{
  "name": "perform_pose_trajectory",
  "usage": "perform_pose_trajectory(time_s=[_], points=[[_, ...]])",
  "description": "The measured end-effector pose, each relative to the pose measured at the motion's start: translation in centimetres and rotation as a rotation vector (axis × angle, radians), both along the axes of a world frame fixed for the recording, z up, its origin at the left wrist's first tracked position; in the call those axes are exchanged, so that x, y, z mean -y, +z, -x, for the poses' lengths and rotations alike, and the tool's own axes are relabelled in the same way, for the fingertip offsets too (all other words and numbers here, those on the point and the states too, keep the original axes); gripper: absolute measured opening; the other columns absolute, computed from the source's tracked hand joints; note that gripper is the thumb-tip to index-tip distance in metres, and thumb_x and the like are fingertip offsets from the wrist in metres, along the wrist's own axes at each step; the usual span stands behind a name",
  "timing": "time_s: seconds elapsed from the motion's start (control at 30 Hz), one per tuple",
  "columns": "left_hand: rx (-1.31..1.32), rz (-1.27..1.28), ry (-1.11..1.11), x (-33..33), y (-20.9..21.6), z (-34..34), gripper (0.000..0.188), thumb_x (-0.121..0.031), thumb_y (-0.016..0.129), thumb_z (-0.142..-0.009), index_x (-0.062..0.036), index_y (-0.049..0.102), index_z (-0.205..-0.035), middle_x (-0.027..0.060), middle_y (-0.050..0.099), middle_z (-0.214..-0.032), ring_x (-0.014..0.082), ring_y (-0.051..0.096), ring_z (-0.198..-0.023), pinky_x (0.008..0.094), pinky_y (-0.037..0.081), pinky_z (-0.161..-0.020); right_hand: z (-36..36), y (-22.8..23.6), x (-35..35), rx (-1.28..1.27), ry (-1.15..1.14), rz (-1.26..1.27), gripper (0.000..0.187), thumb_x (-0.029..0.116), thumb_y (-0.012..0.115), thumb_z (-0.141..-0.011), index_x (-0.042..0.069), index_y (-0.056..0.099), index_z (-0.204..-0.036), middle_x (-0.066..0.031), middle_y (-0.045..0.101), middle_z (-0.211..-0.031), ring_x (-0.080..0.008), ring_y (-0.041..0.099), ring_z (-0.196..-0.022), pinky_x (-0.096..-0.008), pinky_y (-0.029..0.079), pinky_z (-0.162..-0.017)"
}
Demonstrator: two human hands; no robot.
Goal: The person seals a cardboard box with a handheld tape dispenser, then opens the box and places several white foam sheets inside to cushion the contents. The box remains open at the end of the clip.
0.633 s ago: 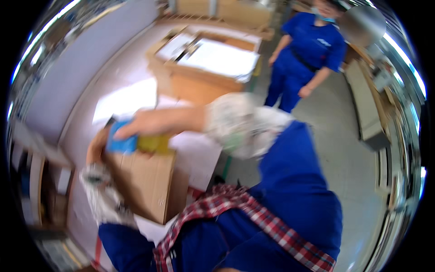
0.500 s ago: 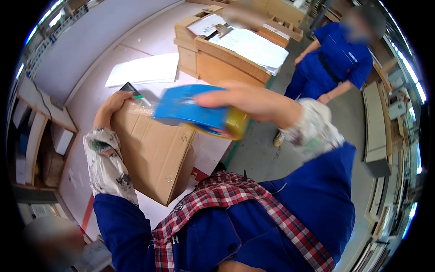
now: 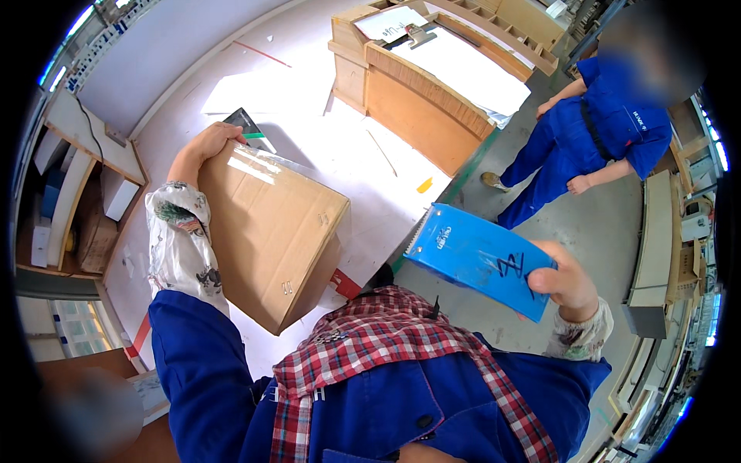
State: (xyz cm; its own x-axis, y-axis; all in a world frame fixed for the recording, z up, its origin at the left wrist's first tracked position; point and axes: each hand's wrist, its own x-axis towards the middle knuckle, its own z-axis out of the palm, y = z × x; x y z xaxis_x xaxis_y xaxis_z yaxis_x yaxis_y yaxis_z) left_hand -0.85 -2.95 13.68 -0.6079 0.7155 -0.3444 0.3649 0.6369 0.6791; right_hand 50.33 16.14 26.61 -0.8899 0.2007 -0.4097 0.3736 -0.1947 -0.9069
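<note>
A brown cardboard box (image 3: 270,231) rests tilted on the pale tabletop in front of me, with metal staples along its near right edge. My left hand (image 3: 210,147) grips its far left corner, fingers bent over the edge. Glossy clear tape (image 3: 251,163) lies on the box's far end, close to those fingers. Off to the right, apart from the box, my right hand (image 3: 562,282) is closed around a blue tape dispenser (image 3: 478,258). The dispenser's toothed cutting edge points left toward the box. Its tape roll is hidden from this side.
A black-and-white card with a green stripe (image 3: 251,130) lies beyond the box, near white sheets (image 3: 266,89). A wooden desk organizer (image 3: 417,108) carries a clipboard with papers (image 3: 463,73). A person in blue (image 3: 594,131) stands at the right. Shelves (image 3: 85,185) are at the left.
My right hand has swung right and toward me with the tape dispenser, away from the box. My left hand stays on the box corner. The view has shifted slightly.
</note>
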Motion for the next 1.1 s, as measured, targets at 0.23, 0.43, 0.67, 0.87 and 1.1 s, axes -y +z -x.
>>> perform_pose_trajectory(time_s=[0.23,0.43,0.67,0.87,1.1], points=[[-0.098,-0.048,-0.122,0.4,-0.9,0.7,0.033,-0.026,0.044,-0.086,-0.0041,0.067,-0.079,0.0084,0.060,-0.086,0.0198,0.052,-0.081,0.0288,0.037,-0.082,-0.6,2.1,1.0,-0.134,-0.129,0.077,0.061,0.032,0.066,-0.074,-0.009,0.047,-0.115,-0.0106,0.060,-0.099,-0.0128,0.057,-0.083,-0.0234,0.046,-0.071],[-0.164,-0.014,-0.122,0.1,-0.1,-0.4,0.034,-0.027,0.042,-0.086,-0.0051,0.067,-0.080,0.0078,0.060,-0.090,0.0209,0.052,-0.086,0.0302,0.037,-0.085,-1.2,0.3,1.2,0.027,-0.086,0.131,0.061,0.034,0.064,-0.074,-0.008,0.047,-0.115,-0.0085,0.060,-0.095,-0.0115,0.055,-0.079,-0.0227,0.045,-0.068],[-0.073,0.012,-0.080,0.1,-1.1,0.9,0.032,-0.029,0.045,-0.085,-0.0069,0.068,-0.079,0.0118,0.058,-0.105,0.0224,0.047,-0.105,0.0315,0.032,-0.092,-1.7,-4.3,2.2,0.092,-0.048,0.110,0.054,0.033,0.062,-0.077,-0.005,0.050,-0.114,-0.0049,0.059,-0.093,-0.0086,0.052,-0.080,-0.0207,0.042,-0.070],[0.039,-0.043,-0.068,0.1,-1.4,1.6,0.031,-0.028,0.047,-0.084,-0.0050,0.068,-0.080,0.0166,0.052,-0.117,0.0239,0.033,-0.124,0.0327,0.023,-0.100,-1.9,-5.7,1.1,0.079,0.038,-0.046,0.049,0.032,0.062,-0.078,-0.004,0.052,-0.110,-0.0052,0.059,-0.090,-0.0086,0.052,-0.078,-0.0211,0.043,-0.068],[0.009,-0.013,-0.106,0.4,-1.5,1.7,0.032,-0.027,0.045,-0.084,-0.0039,0.066,-0.077,0.0162,0.053,-0.116,0.0245,0.034,-0.123,0.0320,0.024,-0.099,-1.3,-9.1,0.8,0.128,0.140,-0.117,0.051,0.040,0.058,-0.079,-0.004,0.055,-0.105,-0.0072,0.059,-0.085,-0.0119,0.053,-0.077,-0.0252,0.043,-0.067]])
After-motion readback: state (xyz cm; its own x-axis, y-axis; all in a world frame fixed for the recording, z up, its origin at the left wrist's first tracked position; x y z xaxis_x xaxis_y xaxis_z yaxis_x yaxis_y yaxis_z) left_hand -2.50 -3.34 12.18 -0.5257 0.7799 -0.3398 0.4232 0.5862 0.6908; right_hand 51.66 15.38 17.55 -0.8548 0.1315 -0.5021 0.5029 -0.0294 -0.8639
